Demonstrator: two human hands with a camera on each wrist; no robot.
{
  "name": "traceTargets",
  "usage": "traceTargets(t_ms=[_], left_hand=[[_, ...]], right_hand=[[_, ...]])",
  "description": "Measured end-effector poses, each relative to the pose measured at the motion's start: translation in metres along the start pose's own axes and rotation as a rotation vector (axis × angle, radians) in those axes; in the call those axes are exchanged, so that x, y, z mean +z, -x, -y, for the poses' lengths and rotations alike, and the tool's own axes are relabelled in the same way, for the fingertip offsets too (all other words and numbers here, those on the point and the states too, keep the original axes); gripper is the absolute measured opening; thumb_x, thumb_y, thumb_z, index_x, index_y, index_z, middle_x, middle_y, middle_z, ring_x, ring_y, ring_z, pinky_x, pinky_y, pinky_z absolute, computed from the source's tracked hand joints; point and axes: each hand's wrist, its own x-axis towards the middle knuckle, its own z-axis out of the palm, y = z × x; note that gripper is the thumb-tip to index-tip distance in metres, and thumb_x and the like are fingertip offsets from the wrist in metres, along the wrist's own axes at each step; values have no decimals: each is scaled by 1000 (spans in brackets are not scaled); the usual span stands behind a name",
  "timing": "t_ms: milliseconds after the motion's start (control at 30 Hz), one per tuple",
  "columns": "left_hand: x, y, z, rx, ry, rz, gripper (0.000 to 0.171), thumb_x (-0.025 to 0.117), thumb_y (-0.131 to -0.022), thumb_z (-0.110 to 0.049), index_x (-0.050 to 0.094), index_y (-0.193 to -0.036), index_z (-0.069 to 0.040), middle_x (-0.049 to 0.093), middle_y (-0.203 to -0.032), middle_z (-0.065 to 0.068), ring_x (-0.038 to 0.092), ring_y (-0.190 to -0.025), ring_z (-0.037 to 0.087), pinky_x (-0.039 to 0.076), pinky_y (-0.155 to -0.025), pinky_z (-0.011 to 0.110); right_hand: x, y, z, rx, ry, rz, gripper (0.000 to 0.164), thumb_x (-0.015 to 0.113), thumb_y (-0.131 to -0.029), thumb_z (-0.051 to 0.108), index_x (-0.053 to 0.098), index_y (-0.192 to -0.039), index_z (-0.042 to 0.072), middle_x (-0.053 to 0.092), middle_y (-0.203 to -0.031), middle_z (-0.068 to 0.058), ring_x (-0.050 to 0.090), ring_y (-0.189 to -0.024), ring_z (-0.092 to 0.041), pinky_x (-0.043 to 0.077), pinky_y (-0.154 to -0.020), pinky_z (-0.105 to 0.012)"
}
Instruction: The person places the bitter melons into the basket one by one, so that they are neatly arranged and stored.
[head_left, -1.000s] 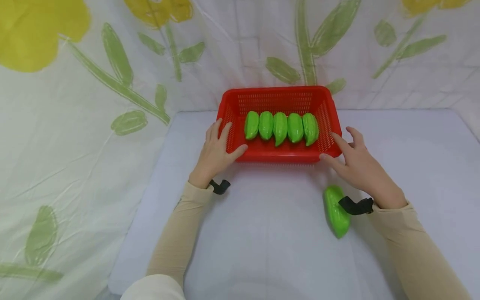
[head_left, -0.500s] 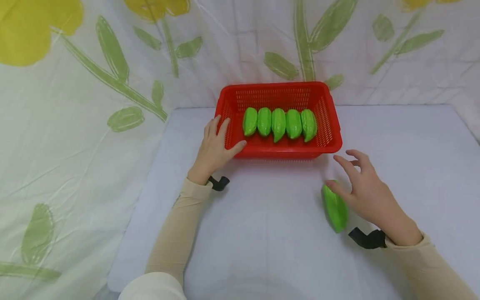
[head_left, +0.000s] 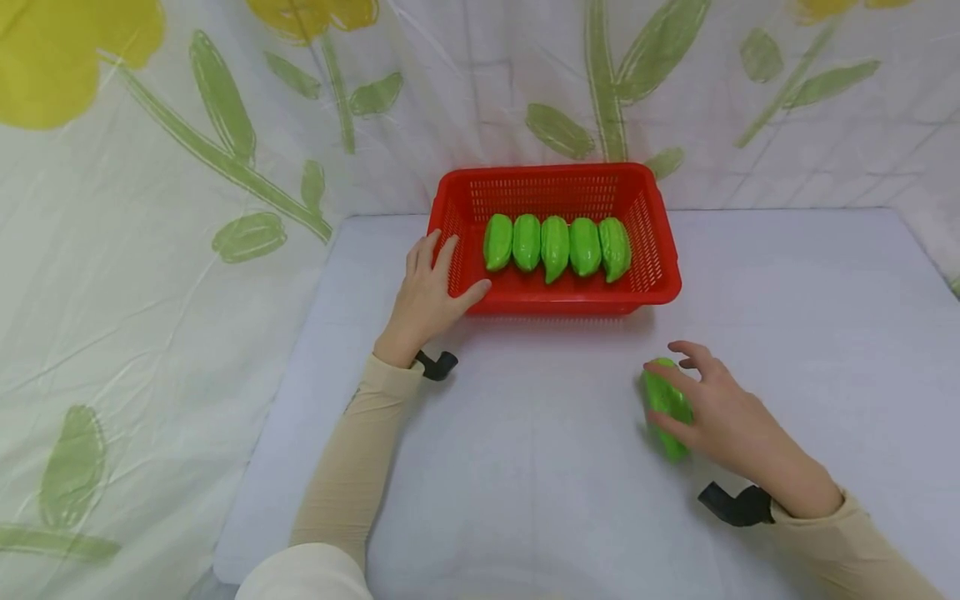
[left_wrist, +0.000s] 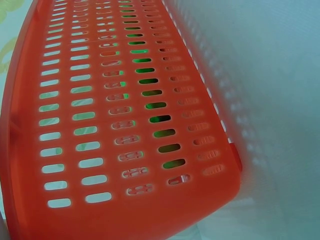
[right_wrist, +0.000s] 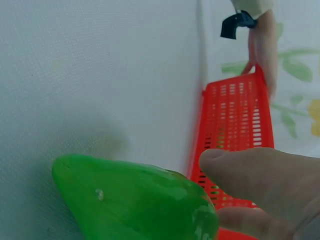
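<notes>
My right hand [head_left: 723, 417] is over a loose green, glossy, ridged plastic vegetable [head_left: 670, 402] on the table, in front of the basket's right end. Its thumb and fingers are spread around the near side, with no firm grip visible. The right wrist view shows this vegetable [right_wrist: 135, 200] close up, tapering to one end, beside a finger or thumb. My left hand [head_left: 427, 304] rests at the left end of a red plastic basket [head_left: 555, 307], fingers spread at its rim. Several similar green vegetables [head_left: 555, 247] lie side by side inside. The left wrist view shows mostly the slotted basket wall [left_wrist: 110, 115].
A white table [head_left: 517, 467] carries everything. Behind it hangs a pale cloth [head_left: 465, 100] printed with yellow flowers and green leaves; the basket stands close to it. A black strap piece [head_left: 738, 504] sits at the right wrist, another [head_left: 437, 365] at the left.
My right hand has left the basket's right front corner and come back towards me, over the loose vegetable. My left hand has stayed at the basket's left end.
</notes>
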Motion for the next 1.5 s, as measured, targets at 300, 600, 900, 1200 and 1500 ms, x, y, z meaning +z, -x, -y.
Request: traceTargets(t_ms=[300, 600, 900, 1200, 1500], left_hand=[[-1, -1, 1, 4, -6, 5, 93, 61, -94, -62, 26, -165, -14, 15, -172, 12, 11, -158, 34, 42, -116, 60], [-2, -2, 1, 9, -14, 8, 92, 61, -94, -62, 27, -165, -14, 15, -172, 12, 11, -158, 35, 44, -114, 61], [-3, -4, 0, 5, -28, 20, 92, 61, -94, -62, 27, -165, -14, 14, -173, 12, 9, -159, 35, 43, -114, 62], [-5, -3, -3, 7, -42, 35, 92, 58, -95, -63, 26, -165, -13, 13, -173, 12, 8, -159, 35, 43, -115, 61], [-1, 3, -2, 0, -40, 23, 91, 60, -95, -62, 29, -164, -11, 14, -173, 13, 8, -159, 35, 47, -111, 61]], right_hand=[[2, -3, 2, -8, 2, 30, 57, 91, -80, 22, 70, -131, 11, 47, -145, -26, 56, -119, -46, 63, -66, -53], [4, -5, 3, -35, -15, 7, 57, 91, -78, 18, 70, -130, 8, 52, -139, -27, 55, -118, -49, 62, -80, -56], [-1, -11, 9, -120, -7, -58, 59, 93, -74, 15, 71, -128, 9, 57, -134, -24, 60, -113, -44, 61, -80, -53], [-40, -26, 38, -199, -31, -41, 61, 93, -76, 14, 69, -132, 13, 55, -138, -20, 63, -98, -30, 55, -58, -23], [-75, -54, 63, -286, 5, -116, 60, 92, -76, 15, 69, -131, 13, 56, -135, -22, 62, -76, -16, 54, -58, -24]])
